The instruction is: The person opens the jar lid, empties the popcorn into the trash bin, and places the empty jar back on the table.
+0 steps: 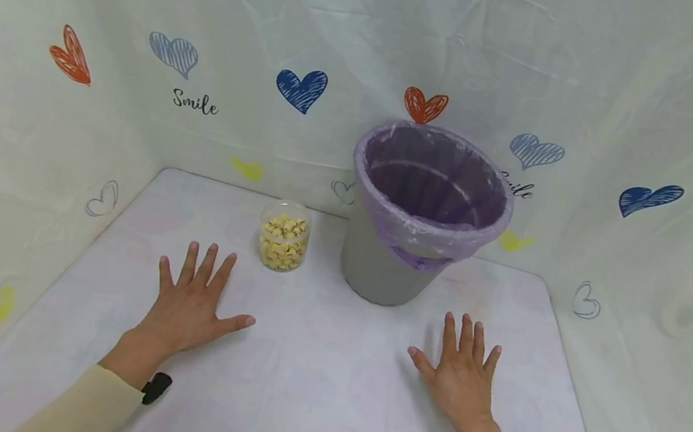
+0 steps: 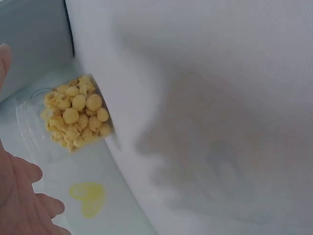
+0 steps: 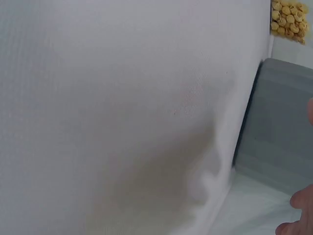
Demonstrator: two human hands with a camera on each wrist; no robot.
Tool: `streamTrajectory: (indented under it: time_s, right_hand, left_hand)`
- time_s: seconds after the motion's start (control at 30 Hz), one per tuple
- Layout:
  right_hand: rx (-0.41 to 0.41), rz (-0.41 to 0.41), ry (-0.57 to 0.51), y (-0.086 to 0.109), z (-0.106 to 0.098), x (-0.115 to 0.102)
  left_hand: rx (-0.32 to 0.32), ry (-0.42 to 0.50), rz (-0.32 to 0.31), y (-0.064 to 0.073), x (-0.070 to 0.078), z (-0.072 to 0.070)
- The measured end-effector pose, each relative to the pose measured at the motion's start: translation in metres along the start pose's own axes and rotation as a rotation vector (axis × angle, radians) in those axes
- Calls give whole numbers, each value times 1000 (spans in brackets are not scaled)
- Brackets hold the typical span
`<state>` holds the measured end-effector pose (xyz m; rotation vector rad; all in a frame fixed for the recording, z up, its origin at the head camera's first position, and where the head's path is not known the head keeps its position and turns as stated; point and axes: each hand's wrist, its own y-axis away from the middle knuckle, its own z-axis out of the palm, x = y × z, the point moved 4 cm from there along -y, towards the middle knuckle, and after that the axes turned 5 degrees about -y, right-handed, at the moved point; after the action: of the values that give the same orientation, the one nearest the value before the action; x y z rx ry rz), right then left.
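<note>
My left hand [image 1: 186, 308] is held palm down over the left of the table, fingers spread and nothing in them. Just beyond its fingertips stands a clear jar of popcorn [image 1: 283, 240], upright and filled to below its rim. In the left wrist view the yellow popcorn [image 2: 78, 112] shows through the jar's side. My right hand [image 1: 460, 380] is palm down over the right side, its fingers straight and spread, holding nothing. Nearest to it is a grey trash bin [image 1: 379, 267] lined with a purple bag [image 1: 445, 240] folded over the rim. Shadows of both hands fall on the tabletop.
The white table [image 1: 303, 392] backs onto a pale curtain [image 1: 251, 1] printed with hearts and the word "Smile", which also closes off both sides. The bin stands at the back, right of the jar, with a gap between them.
</note>
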<state>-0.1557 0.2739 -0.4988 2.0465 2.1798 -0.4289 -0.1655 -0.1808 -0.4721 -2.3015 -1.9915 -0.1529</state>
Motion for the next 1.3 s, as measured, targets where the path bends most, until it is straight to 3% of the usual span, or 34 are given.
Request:
streamTrajectory:
  time_s: [0.17,0.33,0.53,0.63,0.73,0.9,1.0,1.13,1.3]
  right_hand:
    - [16,-44,1,-2,3,-16]
    - [59,-135,-5,-3,3,-46]
    - [131,-383,-1,-6,0,-107]
    - [160,-522,1,-15,-1,-142]
    - [154,-603,11,-29,1,-172]
    - [57,-620,34,-57,9,-208]
    - [1,-606,40,-72,13,-222]
    - [-28,-599,39,-84,15,-231]
    - [-56,-580,24,-89,12,-231]
  left_hand:
    - [19,2,-3,-1,-3,-5]
    - [48,19,0,-10,-5,-14]
    - [61,42,29,-34,-4,-29]
    - [48,48,61,-50,-4,-34]
    - [33,27,99,-67,-2,-36]
    - [-9,-11,177,-88,4,-34]
    - [-70,-36,234,-93,11,-28]
    - [-130,-61,286,-92,20,-25]
    - [-123,-75,359,-80,33,-31]
